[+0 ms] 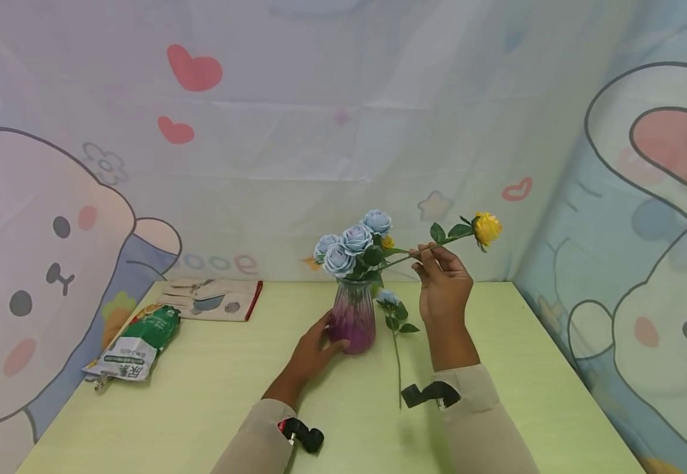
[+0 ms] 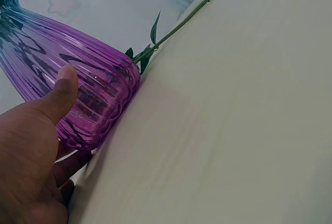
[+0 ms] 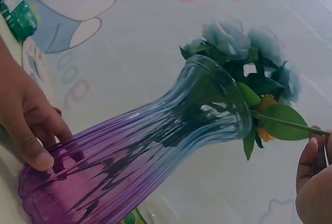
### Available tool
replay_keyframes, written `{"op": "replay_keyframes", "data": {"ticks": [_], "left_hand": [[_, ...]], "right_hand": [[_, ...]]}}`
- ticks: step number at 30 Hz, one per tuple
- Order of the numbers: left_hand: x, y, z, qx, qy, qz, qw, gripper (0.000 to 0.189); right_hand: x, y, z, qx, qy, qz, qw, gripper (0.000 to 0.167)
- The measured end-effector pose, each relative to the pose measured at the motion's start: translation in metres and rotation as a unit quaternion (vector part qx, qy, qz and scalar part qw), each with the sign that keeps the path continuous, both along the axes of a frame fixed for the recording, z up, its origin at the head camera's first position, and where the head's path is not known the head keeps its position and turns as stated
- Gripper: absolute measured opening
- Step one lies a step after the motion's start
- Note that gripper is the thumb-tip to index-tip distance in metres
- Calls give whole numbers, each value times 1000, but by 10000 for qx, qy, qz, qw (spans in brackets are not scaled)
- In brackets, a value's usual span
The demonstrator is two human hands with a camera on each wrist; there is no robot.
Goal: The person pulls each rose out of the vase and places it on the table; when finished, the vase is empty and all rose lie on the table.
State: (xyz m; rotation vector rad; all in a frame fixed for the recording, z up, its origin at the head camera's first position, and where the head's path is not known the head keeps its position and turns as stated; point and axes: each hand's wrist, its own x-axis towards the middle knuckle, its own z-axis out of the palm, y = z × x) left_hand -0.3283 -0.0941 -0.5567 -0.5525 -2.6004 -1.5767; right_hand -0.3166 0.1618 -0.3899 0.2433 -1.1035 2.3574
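Observation:
A ribbed glass vase, purple below and clear bluish above, stands upright on the table. My left hand grips it low down, thumb on the near side and fingers curled round the far side. Several light blue roses fill its mouth, and part of a yellow flower shows behind them. To the vase's right, my right hand pinches the green stem of a yellow rose. That bloom points up and right, while the stem's lower end meets the vase's rim.
One more blue rose lies on the table right of the vase, its stem toward me. At the back left are a folded cloth and a green and white packet. A printed curtain stands behind.

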Motion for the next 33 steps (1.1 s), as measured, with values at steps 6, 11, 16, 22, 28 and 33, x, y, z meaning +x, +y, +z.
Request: {"op": "replay_keyframes", "data": {"ticks": [6,11,16,22,28,33], "left_hand": [[0,1,0,-20,-16,13,10000,87],[1,0,1,-52,-32,38,10000,88],[1,1,1,-51,11,34,10000,87],[1,2,2,36,-4,7,10000,87],[-1,1,-2,40,-34,23,10000,87],[-2,-1,-3,-10,-27,-10,10000,88]], "right_hand": [[2,17,-8,-931,-441,-65,9947,18],[4,35,-11,-2212,-534,232,9735,23],[4,52,-18,-3088,-690,647,9464,17],[1,68,-40,-2289,-1285,960,9601,16],[2,78,-66,-295,-2462,1132,9621,18],[3,84,-85,2225,-3004,771,9243,19]]}}
